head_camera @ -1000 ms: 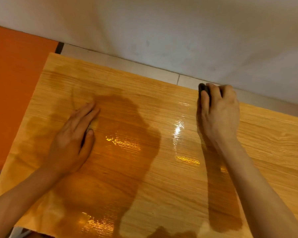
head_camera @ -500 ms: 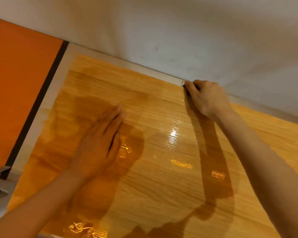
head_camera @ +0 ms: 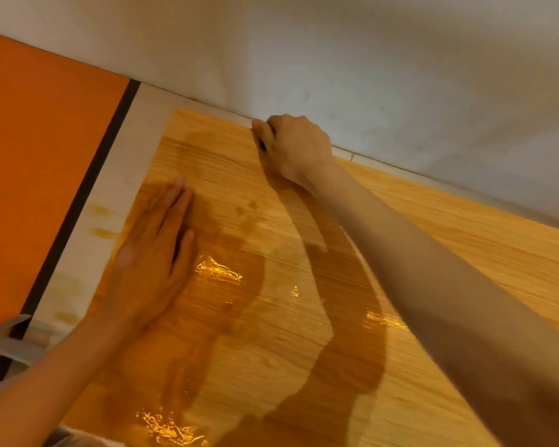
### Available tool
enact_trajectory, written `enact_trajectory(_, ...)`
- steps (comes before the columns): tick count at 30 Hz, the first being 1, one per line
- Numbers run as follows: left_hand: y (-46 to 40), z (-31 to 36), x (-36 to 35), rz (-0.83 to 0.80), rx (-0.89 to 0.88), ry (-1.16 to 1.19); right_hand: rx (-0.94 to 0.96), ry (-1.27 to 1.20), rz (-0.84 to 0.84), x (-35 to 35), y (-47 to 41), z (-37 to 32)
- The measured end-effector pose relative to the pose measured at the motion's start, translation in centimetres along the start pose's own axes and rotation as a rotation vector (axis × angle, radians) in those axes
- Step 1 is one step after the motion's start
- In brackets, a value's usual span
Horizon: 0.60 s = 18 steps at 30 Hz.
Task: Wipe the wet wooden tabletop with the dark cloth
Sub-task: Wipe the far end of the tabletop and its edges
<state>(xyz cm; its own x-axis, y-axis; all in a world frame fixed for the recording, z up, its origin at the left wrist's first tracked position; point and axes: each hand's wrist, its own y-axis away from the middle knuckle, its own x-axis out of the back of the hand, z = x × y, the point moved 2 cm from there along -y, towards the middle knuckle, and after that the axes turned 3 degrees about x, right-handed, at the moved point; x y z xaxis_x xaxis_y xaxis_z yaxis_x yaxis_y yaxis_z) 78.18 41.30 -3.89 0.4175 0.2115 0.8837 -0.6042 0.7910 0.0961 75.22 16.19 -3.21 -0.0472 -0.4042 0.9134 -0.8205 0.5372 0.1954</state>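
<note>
The wooden tabletop [head_camera: 433,253] fills most of the head view, glossy and wet with bright glints near its middle and front. My right hand [head_camera: 296,150] is at the table's far edge by the wall, fingers curled round the dark cloth [head_camera: 262,145]; only a thin dark sliver of it shows under the fingers. My left hand [head_camera: 157,253] lies flat on the wet wood at the left, fingers straight and together, holding nothing.
A white wall [head_camera: 368,59] runs along the far edge of the table. To the left lie a pale strip [head_camera: 110,204], a black line and an orange surface [head_camera: 39,156]. A grey object [head_camera: 4,343] pokes in at the lower left.
My right hand has slid the cloth leftward along the far edge next to the wall. The left hand stays flat on the wood; the view has swung left.
</note>
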Motion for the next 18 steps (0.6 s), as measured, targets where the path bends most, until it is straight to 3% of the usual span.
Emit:
enact_trajectory(2,0.0,-0.1,0.0,-0.004,-0.010,-0.024,-0.010,-0.027,-0.011,0.9,1.7,3.1)
enact_trajectory(7,-0.5,0.0,-0.1,0.030,-0.014,-0.074,-0.247,0.066,0.038,3.6,7.2,10.2)
enact_trajectory(10,-0.6,-0.2,-0.1,0.033,-0.033,-0.077,-0.255,0.038,0.044,2.3,4.9,6.7)
enact_trajectory(14,-0.5,-0.3,-0.1,0.048,-0.047,-0.077,-0.005,-0.104,0.056,-0.6,-0.5,-2.0)
enact_trajectory(18,-0.6,-0.6,-0.5,0.050,-0.065,-0.072,0.082,-0.121,0.167,-1.2,-0.2,-3.3)
